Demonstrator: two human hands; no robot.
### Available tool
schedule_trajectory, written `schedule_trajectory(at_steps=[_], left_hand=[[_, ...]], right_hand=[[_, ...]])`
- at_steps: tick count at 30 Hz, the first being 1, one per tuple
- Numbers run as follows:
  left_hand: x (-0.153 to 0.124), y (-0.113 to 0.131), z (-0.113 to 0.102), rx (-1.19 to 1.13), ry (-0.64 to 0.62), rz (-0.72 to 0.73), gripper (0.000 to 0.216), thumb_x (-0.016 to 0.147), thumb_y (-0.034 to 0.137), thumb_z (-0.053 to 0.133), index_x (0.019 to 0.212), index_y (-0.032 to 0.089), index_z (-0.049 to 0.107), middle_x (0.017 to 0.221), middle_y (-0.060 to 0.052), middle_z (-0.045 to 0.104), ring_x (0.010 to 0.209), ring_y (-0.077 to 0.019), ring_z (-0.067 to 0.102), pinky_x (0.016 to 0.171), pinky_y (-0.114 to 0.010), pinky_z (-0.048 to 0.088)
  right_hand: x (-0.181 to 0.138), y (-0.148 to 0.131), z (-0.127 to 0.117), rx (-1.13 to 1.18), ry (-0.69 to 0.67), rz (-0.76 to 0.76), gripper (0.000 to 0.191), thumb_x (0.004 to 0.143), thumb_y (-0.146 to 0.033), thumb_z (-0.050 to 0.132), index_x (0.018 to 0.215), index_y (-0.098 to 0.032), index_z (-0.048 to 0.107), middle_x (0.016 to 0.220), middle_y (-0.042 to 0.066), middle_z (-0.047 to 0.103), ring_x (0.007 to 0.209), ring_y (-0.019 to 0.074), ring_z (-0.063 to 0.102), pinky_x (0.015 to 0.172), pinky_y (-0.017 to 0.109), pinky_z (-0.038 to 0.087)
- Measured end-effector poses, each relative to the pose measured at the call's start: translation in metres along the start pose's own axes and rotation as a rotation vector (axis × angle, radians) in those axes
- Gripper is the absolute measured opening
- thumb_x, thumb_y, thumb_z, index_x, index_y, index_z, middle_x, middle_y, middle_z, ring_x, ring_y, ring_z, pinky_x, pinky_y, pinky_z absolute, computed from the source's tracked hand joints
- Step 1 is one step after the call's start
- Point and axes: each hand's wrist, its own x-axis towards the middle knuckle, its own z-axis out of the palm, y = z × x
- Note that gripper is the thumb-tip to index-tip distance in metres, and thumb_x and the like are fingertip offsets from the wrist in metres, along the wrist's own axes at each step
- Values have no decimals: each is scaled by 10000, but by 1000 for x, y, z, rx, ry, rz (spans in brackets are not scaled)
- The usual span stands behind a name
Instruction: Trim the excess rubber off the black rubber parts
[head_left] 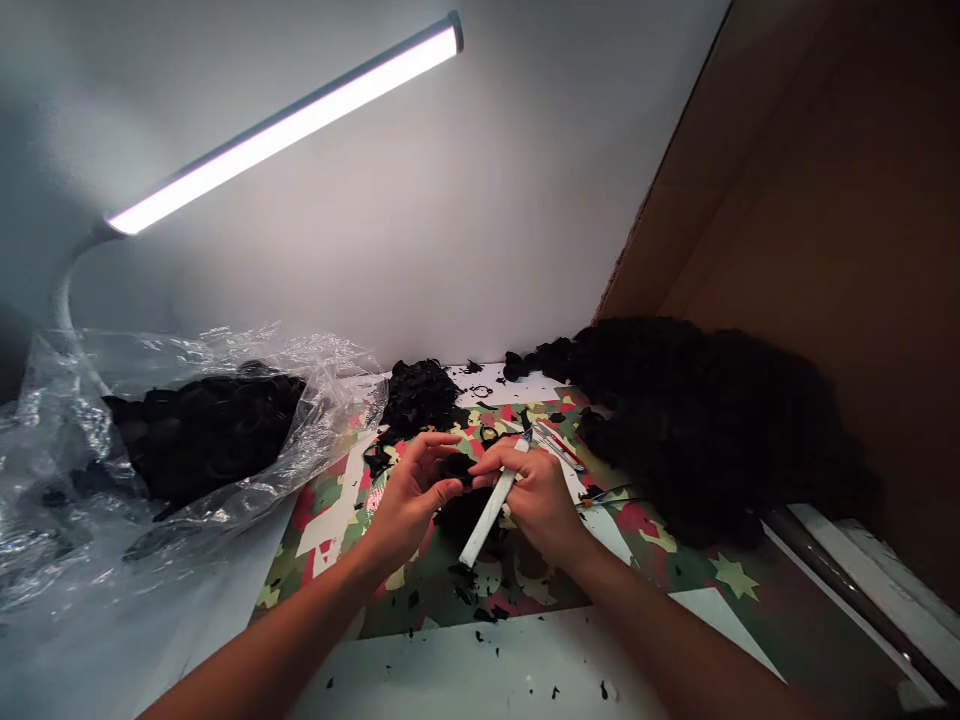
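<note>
Over a camouflage-patterned sheet point(540, 575), my left hand point(411, 495) is closed on a small black piece point(456, 466), thin and soft-looking, with its exact kind not clear. Close beside it, my right hand point(536, 490) grips a white-handled cutting tool point(487, 520). The handle slants down toward me, and a narrow metal end shows past the knuckles. The fingertips of my right hand touch or nearly touch the black piece. Beneath both hands lies more black material point(459, 517), partly hidden by the fingers and handle.
A clear plastic bag point(330, 400) holding black pieces point(217, 430) is at left. Black scraps point(424, 392) are heaped behind my hands, and a large black pile point(712, 420) leans toward a cardboard panel point(825, 220). Slim tools point(559, 445) lie right; a tube lamp point(292, 125) hangs above.
</note>
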Motion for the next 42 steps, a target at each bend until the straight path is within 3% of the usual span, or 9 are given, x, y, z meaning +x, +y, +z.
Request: schedule_trajectory(at_steps=[9,14,17,21,25,30,36,39,42], left_hand=[[-1,-8,10,-5,46,138,186,817,173,701,992,238,694,893,-2,670,768,-132,639,732,-250,544],[-2,-3,1,-17,77,167,194,863,335,702,1010,207,703,800,-8,651,649,-123,639,629,-236,519],[0,1,-3,-162,0,61,326,855,436,710,1071,193,684,867,-40,673,674,-141,662,654,-259,527],[4,-1,0,-302,-15,-52,316,832,404,750,1037,173,685,964,-71,695,733,-137,660,709,-258,516],[6,-5,2,-321,39,-69,272,802,385,782,931,167,683,874,-40,686,694,-123,642,671,-239,492],[4,-5,0,-141,79,-69,247,765,362,805,871,161,708,841,-37,709,555,-88,567,548,-221,430],[-2,-2,6,86,141,23,184,686,220,841,742,172,672,1066,-90,743,905,-217,676,800,-315,508],[-4,-6,7,266,166,156,266,650,179,858,855,194,689,1271,-104,655,845,-197,657,773,-330,516],[-4,-9,4,417,222,294,359,648,130,846,961,245,714,1114,-63,696,788,-195,634,765,-340,509]], right_hand=[[6,-3,3,-19,125,175,184,703,-94,535,712,-206,681,700,-5,669,700,160,626,667,250,472],[20,25,-34,-68,377,291,98,734,-207,516,749,-202,613,678,-8,603,654,155,546,592,246,398],[26,34,-53,-51,253,327,161,774,-333,588,725,-189,641,618,-12,584,565,147,509,537,252,377],[22,28,-45,-153,17,302,166,785,-334,660,809,-193,743,712,24,687,668,192,597,616,293,427],[11,10,-22,-154,-3,187,230,890,-398,604,871,-208,732,785,34,693,713,193,608,638,298,438],[-1,-10,4,-86,10,183,173,820,-377,734,879,-222,684,878,17,725,754,189,631,693,294,463],[-3,-12,9,-47,72,112,117,876,-330,688,872,-220,726,842,25,728,755,193,638,716,301,453],[-3,-11,6,-83,86,126,188,896,-344,652,779,-206,702,733,11,677,667,168,579,661,290,417],[-1,-10,5,29,41,282,279,890,-412,635,717,-193,636,643,-13,583,599,143,491,576,266,366]])
